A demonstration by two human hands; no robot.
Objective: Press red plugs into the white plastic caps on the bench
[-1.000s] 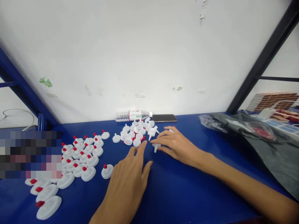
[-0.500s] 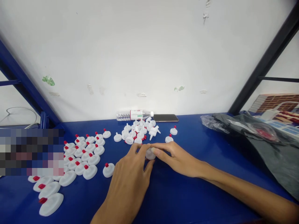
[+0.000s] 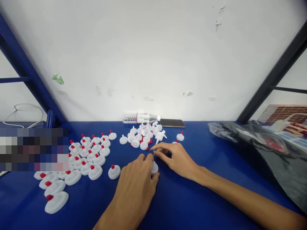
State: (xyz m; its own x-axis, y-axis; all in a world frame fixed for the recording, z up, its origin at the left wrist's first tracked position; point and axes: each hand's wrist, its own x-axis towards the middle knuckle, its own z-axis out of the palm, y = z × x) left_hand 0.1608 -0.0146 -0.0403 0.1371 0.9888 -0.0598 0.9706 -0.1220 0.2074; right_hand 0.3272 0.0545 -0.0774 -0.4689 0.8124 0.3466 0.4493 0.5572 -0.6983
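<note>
My left hand is closed around a white nozzle cap, whose right part shows between fingers and thumb; I cannot see whether a red tip is on it. My right hand is bent, its fingertips slightly apart at the near edge of a pile of loose white nozzle caps, close to a small red tip cap. Left of my left hand, a white nozzle cap with a red tip stands apart. Farther left are many similar red-tipped caps grouped together.
Behind the pile lie a clear plastic bottle on its side and a dark phone. Another red-tipped cap stands to the right. Grey plastic bags cover the right side of the blue table. Blue frame posts flank the wall.
My right hand has let go of the white nozzle cap and shifted toward the pile. My left hand keeps hold of that cap. The view has shifted slightly.
</note>
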